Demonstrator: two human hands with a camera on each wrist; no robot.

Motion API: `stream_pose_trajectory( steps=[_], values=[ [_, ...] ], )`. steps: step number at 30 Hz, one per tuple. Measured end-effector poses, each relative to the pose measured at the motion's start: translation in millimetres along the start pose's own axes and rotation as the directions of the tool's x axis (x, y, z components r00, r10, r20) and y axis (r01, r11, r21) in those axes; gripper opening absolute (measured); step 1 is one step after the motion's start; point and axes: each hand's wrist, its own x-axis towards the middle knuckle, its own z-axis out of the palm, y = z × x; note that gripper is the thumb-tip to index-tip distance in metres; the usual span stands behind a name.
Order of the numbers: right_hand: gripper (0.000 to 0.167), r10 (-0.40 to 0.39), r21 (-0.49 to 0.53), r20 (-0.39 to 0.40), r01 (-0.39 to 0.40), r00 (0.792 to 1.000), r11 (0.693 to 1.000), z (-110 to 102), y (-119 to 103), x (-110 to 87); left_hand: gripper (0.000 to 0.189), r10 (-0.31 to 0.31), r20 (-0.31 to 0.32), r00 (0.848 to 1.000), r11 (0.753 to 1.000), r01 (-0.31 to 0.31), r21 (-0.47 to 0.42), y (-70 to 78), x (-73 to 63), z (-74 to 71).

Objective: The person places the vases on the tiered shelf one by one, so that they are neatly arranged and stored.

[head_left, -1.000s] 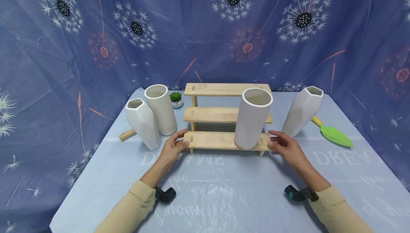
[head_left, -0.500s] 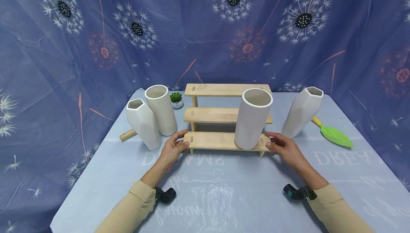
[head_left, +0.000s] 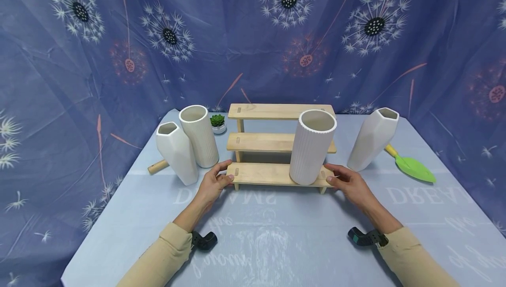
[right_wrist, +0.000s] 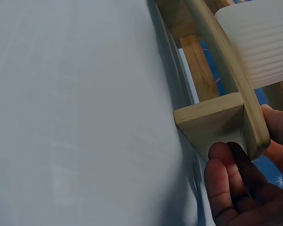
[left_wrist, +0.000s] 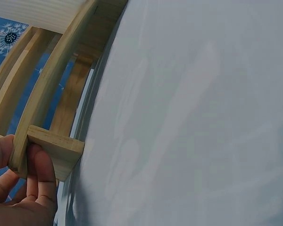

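Note:
A three-tier wooden display stand (head_left: 262, 173) stands mid-table in the head view. A white ribbed cylindrical vase (head_left: 311, 153) is upright on the right part of its lowest step. My left hand (head_left: 212, 185) grips that step's left end; the left wrist view shows the thumb above the board (left_wrist: 35, 108) and curled fingers (left_wrist: 41, 176) beneath. At the opposite end my right hand (head_left: 349, 185) pinches the step in the same way, its fingers (right_wrist: 219, 183) curled under the board in the right wrist view.
Left of the stand are a faceted white vase (head_left: 178, 153), another ribbed vase (head_left: 202, 140), a wooden handle (head_left: 157, 166) and a small potted succulent (head_left: 218, 123). To the right are a faceted vase (head_left: 373, 140) and a green trowel (head_left: 415, 167). A patterned curtain (head_left: 253, 37) hangs behind.
My right hand has shifted a little left, further over the right end of the lowest step. The left hand, the stand and the vases keep their places.

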Motion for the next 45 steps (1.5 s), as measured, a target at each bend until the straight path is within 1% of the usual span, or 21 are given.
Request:
stream_pose_trajectory(
  steps=[9,17,24,30,36,40,45],
  values=[
    [0.051,-0.009,0.015,0.002,0.009,1.000,1.000,1,1,-0.1,0.054,-0.003,-0.007,1.000,1.000,0.003,-0.003,1.5,-0.9,0.3],
    [0.053,0.011,-0.015,-0.003,-0.011,1.000,1.000,1,3,-0.5,0.054,-0.002,-0.002,1.000,1.000,0.002,0.003,0.6,0.6,-0.3],
    [0.052,-0.013,-0.011,0.000,0.013,1.000,1.000,0,3,0.8,0.053,-0.004,-0.020,1.000,1.000,0.004,0.016,1.8,-0.5,-0.3],
    [0.052,-0.012,-0.018,0.001,0.012,1.000,1.000,0,4,0.3,0.056,0.002,-0.050,0.999,0.997,0.002,0.075,1.8,-10.1,-4.0],
    [0.052,-0.003,-0.016,0.006,0.003,1.000,1.000,0,4,-2.0,0.054,0.030,-0.084,0.996,0.989,-0.018,0.144,2.5,-25.3,-10.4],
    [0.051,-0.004,-0.017,0.002,0.004,1.000,1.000,0,5,-2.3,0.052,0.058,-0.107,0.993,0.980,-0.036,0.194,6.9,-35.7,-14.3],
    [0.051,-0.002,-0.040,-0.004,0.002,1.000,0.999,1,8,-1.9,0.049,0.076,-0.132,0.988,0.974,-0.045,0.221,13.9,-47.8,-17.6]
  ],
)
